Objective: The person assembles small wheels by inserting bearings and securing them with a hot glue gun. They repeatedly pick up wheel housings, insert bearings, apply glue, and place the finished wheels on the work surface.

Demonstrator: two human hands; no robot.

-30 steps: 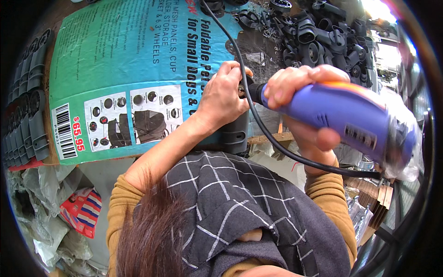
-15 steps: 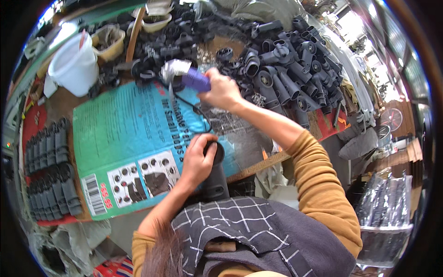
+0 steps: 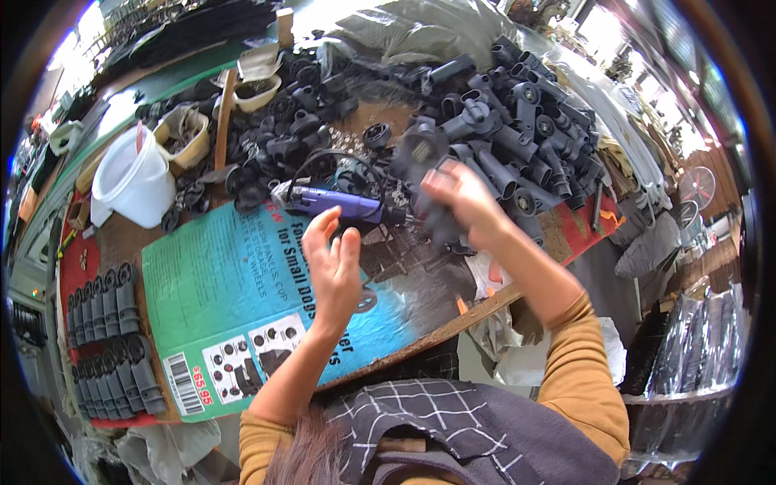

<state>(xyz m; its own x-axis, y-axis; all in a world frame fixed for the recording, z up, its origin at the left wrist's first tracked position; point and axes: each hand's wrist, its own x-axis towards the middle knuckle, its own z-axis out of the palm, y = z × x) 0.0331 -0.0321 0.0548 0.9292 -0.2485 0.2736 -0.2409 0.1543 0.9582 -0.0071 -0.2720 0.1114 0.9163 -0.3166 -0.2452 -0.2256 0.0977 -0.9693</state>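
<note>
Currently, L hand (image 3: 334,271): open, nothing in it, fingers up & apart, above the printed cardboard (image 3: 234,283).
R hand (image 3: 469,202): blurry, gripping a dark plastic part (image 3: 427,149); exact finger placement can't be told.
Dark plastic part: off the table (image 3: 121,234), to the R of the power tool, in front of the pile; details lost to blur.
Power tool (image 3: 343,204): blue-purple, lying on its side just beyond L hand, near cardboard's far edge, tip toward R hand; not held.
Pile (image 3: 525,133): dark tubes & fittings, heaped at far R of table.
Rows (image 3: 125,388): similar dark pcs, side by side in 2 rows, L end, left of cardboard.
Bucket (image 3: 121,182): white, upright, far L.
Tub (image 3: 190,153): yellowish, w/ small stuff inside, just behind bucket.
Wood strip (image 3: 225,121): btwn tub & more dark fittings.
Sleeves (image 3: 578,356): mustard-brown, pushed up both arms.
</note>
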